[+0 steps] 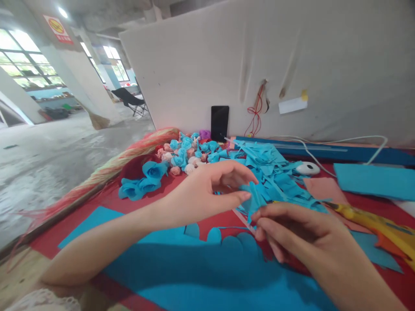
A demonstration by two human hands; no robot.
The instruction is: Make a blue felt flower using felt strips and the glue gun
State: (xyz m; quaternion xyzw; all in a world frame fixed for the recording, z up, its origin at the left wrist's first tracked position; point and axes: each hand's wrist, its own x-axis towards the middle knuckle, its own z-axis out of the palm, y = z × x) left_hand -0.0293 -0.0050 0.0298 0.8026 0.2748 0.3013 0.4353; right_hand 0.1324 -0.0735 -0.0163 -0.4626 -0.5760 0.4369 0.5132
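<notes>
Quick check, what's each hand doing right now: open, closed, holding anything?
Left hand: pinched shut on the blue felt piece, thumb and forefinger.
Right hand: fingers closed on the same blue felt piece from below.

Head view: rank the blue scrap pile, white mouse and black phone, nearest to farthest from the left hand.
From the left hand:
1. Blue scrap pile, just right of the fingertips.
2. White mouse, farther right, past the pile.
3. Black phone, upright against the back board, behind the hand.
</notes>
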